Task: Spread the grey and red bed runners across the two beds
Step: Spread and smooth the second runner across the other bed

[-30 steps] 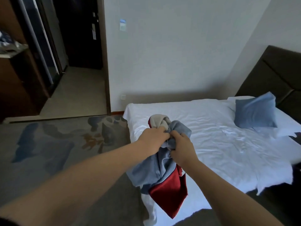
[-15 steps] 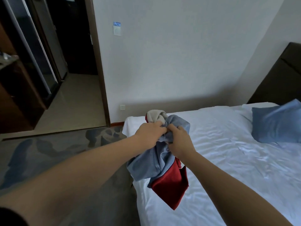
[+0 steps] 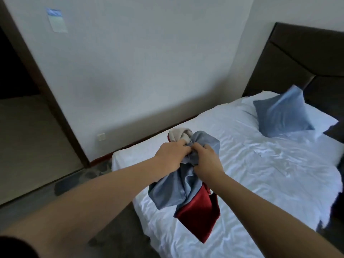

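Holding the bunched runner point(image 3: 186, 185) above the white bed point(image 3: 260, 164), we have our left hand point(image 3: 172, 155) and right hand point(image 3: 205, 158) fisted tight in its grey folds; next we'd find two corners and draw them apart.

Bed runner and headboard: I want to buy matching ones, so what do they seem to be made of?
Bed runner: looks like a satin-type woven cloth in grey-blue and red. It has a soft sheen, strongest on the red part, and hangs in loose, slippery folds.
Headboard: seems to be padded panels in a dark, matt covering with angled seams. Whether that covering is fabric or leatherette, I cannot tell.
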